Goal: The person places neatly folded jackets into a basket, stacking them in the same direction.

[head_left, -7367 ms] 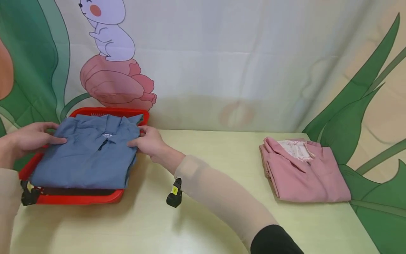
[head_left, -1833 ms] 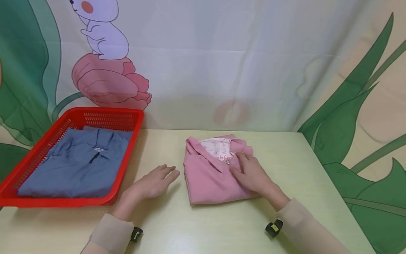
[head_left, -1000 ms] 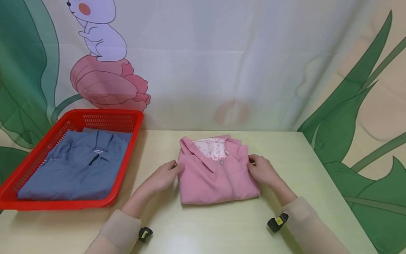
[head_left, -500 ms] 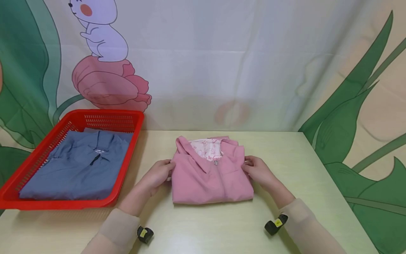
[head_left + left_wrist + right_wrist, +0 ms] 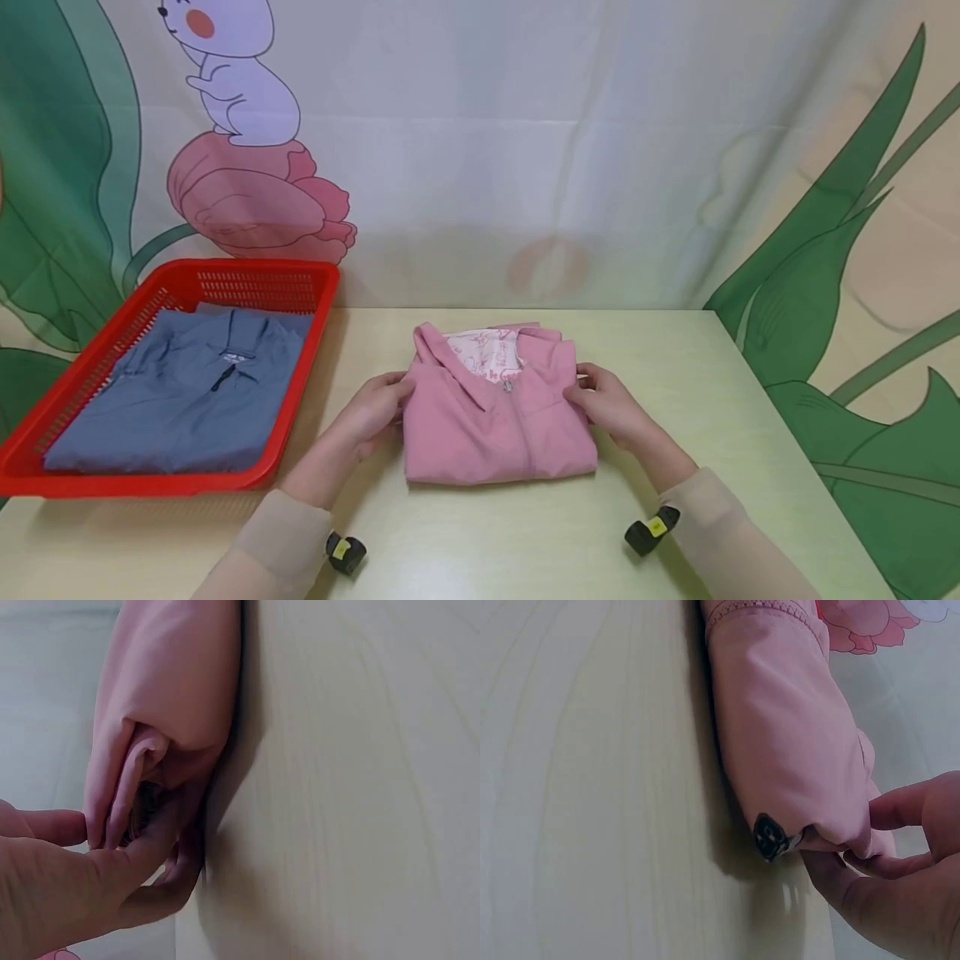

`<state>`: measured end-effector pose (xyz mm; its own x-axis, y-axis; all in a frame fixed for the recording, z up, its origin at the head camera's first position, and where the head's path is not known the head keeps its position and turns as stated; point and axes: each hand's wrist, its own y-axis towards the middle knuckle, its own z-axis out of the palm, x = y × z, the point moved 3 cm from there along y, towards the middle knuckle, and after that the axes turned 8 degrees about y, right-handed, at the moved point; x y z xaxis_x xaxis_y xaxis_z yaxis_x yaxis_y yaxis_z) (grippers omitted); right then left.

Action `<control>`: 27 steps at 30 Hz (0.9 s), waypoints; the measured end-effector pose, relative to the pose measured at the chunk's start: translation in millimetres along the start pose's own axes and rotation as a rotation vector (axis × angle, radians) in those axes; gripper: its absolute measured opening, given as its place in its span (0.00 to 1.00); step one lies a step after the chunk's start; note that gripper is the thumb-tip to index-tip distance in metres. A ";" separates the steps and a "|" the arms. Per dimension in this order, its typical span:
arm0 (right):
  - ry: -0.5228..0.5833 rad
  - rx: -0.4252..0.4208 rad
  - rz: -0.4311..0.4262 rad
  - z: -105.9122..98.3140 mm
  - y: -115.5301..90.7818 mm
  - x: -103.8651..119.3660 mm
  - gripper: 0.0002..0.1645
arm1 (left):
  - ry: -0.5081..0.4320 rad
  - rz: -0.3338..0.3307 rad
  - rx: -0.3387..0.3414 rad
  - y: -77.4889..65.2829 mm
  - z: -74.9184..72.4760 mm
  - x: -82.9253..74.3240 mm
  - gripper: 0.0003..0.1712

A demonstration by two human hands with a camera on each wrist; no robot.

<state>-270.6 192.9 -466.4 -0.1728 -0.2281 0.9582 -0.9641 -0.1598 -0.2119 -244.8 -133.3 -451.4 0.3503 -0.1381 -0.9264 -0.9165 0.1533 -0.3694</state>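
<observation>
A folded pink jacket (image 5: 498, 429) with a zip and a white patterned lining lies on the table in the middle of the head view. My left hand (image 5: 375, 410) grips its left side. In the left wrist view the thumb lies on top of the folded layers, and the other fingers (image 5: 157, 847) reach into and under them. On the opposite side, my right hand (image 5: 609, 404) pinches the edge, thumb above and fingers below. The right wrist view shows a small dark tag (image 5: 769, 836) at the jacket's lower corner. Some fingertips are hidden by cloth.
A red plastic basket (image 5: 324, 321) stands at the left of the table (image 5: 690, 375), with a folded blue shirt (image 5: 195, 400) lying flat inside. Behind the table hangs a printed curtain (image 5: 465, 150). Each wrist carries a small black camera (image 5: 651, 532).
The blue shirt, held over the basket earlier, now lies in it. The pink jacket has moved left from the table's right side to the middle. Both hands have taken hold of its sides.
</observation>
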 end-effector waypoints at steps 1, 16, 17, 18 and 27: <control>-0.004 0.002 0.001 -0.1 -0.1 -0.1 0.31 | -0.006 0.001 0.001 0.2 0.2 -0.3 0.32; 0.286 0.211 0.080 -1.9 -6.4 1.6 0.47 | 0.020 -0.017 -0.014 -4.1 -5.9 0.1 0.36; 0.294 0.226 0.081 -2.4 -7.2 2.1 0.48 | 0.020 -0.014 -0.015 -4.8 -6.2 0.2 0.36; 0.297 0.234 0.082 -3.1 -7.9 2.6 0.49 | 0.016 -0.010 -0.015 -5.6 -6.4 0.2 0.36; 0.282 0.302 0.067 -8.7 -13.4 8.2 0.52 | 0.011 0.022 -0.013 -18.5 -3.6 -8.1 0.36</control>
<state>-260.9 201.5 -454.1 -0.3220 0.0172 0.9466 -0.8536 -0.4378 -0.2824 -231.4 -138.5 -436.8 0.3279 -0.1460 -0.9334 -0.9264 0.1437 -0.3480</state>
